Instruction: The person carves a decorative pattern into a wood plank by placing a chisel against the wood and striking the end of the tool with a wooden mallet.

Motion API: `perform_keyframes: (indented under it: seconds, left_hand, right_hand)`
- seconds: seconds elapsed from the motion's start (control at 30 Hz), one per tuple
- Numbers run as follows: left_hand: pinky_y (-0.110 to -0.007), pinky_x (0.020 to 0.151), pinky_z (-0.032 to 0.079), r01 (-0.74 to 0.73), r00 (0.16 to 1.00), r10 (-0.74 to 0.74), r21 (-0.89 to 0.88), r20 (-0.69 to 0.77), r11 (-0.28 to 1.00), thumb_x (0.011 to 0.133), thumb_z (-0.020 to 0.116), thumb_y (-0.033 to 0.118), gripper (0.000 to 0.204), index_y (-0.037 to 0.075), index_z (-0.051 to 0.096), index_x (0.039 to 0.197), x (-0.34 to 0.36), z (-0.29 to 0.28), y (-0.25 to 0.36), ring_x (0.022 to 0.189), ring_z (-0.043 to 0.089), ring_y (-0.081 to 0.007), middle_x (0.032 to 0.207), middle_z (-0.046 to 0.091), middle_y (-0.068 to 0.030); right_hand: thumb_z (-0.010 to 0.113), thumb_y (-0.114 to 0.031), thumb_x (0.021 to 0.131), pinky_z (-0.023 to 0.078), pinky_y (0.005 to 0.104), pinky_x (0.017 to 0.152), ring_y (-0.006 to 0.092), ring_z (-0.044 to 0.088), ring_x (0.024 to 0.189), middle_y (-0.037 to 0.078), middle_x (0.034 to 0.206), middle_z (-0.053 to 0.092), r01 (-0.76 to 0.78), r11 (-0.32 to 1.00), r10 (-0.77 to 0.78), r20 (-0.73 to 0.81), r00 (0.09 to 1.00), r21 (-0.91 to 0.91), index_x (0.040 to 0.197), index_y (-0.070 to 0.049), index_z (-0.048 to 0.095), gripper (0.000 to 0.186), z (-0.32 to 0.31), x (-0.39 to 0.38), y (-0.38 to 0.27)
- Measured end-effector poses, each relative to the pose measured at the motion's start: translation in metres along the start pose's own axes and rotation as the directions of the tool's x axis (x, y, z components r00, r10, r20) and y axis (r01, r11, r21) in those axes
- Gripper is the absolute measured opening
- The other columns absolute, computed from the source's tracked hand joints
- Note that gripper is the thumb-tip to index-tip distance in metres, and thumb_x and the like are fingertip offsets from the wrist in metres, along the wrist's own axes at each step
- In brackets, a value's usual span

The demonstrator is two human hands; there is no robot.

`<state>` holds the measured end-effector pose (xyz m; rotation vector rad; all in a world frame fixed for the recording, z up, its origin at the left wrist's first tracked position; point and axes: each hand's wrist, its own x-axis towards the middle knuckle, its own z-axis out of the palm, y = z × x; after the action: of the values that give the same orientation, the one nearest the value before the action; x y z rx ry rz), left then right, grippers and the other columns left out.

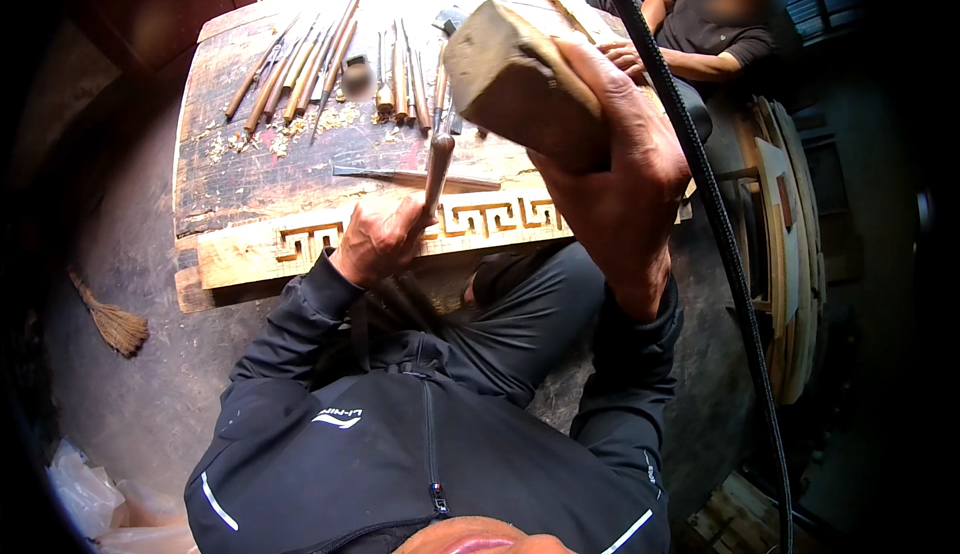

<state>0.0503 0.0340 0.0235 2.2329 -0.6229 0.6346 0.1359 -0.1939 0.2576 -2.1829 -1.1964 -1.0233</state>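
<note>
My left hand is closed around a wooden-handled chisel, holding it nearly upright over a pale board. Its cutting tip is hidden behind my fingers. The board lies along the near edge of the workbench and bears a cut-out meander pattern. In my raised right hand is a blocky wooden mallet, gripped tightly above and right of the chisel, apart from it. Another chisel lies flat just behind the board.
Several carving tools lie in rows on the workbench, with wood shavings among them. A person sits at the far right. A black cord crosses the view. A broom lies left; boards stand right.
</note>
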Motion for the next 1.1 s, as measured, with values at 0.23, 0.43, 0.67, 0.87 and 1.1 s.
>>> perform_keyframes:
  seconds: [0.23,0.43,0.67,0.87,1.1]
  left_hand:
    - [-0.050,0.060,0.051,-0.063,0.993,0.064,0.009,-0.098,0.998,0.097,0.080,0.006,0.017,0.006,0.064,0.102,0.003,0.003,0.004,0.064,0.066,-0.0379,0.073,0.062,-0.0140]
    - [-0.049,0.064,0.052,-0.052,0.995,0.053,0.004,-0.083,0.999,0.091,0.081,0.002,0.021,0.005,0.064,0.102,0.004,0.001,0.005,0.070,0.067,-0.0385,0.078,0.063,-0.0151]
    - [-0.050,0.068,0.053,-0.078,0.995,0.080,0.023,-0.066,0.997,0.091,0.083,0.005,0.024,0.004,0.066,0.107,0.008,-0.001,0.006,0.074,0.068,-0.0383,0.082,0.065,-0.0140]
    - [-0.047,0.070,0.058,-0.080,0.997,0.079,0.082,0.012,0.993,0.096,0.081,0.007,0.023,0.005,0.074,0.118,0.006,-0.006,0.006,0.078,0.074,-0.0362,0.090,0.074,-0.0145]
    - [-0.036,0.076,0.064,0.235,0.924,-0.309,-0.301,-0.226,0.924,0.104,0.082,0.002,0.015,0.000,0.072,0.115,-0.002,0.000,0.017,0.082,0.081,-0.0227,0.091,0.081,-0.0119]
  right_hand:
    - [0.092,-0.011,0.077,0.067,0.0443,0.094,0.0346,0.083,0.104,0.018,0.118,0.084,0.155,0.973,-0.128,0.160,0.979,-0.170,0.137,-0.014,0.082,0.061,-0.011,0.005,-0.022]
    - [0.089,-0.014,0.082,0.067,0.0408,0.086,0.0309,0.084,0.097,0.015,0.116,0.084,0.198,0.957,-0.157,0.196,0.968,-0.211,0.135,-0.016,0.084,0.053,-0.019,0.008,-0.030]
    - [0.093,-0.018,0.078,0.067,0.0431,0.087,0.0321,0.083,0.101,0.017,0.119,0.084,0.128,0.978,-0.111,0.110,0.988,-0.165,0.138,-0.017,0.083,0.061,-0.017,0.000,-0.021]
    - [0.093,-0.011,0.080,0.067,0.0439,0.091,0.0353,0.083,0.109,0.018,0.121,0.083,0.080,0.986,-0.057,0.158,0.986,-0.144,0.140,-0.013,0.080,0.062,-0.021,0.002,-0.019]
    - [0.102,-0.007,0.073,0.066,0.0420,0.097,0.0360,0.084,0.113,0.022,0.123,0.083,-0.117,0.984,0.110,0.060,0.992,0.131,0.143,-0.003,0.075,0.075,-0.020,-0.025,-0.014]
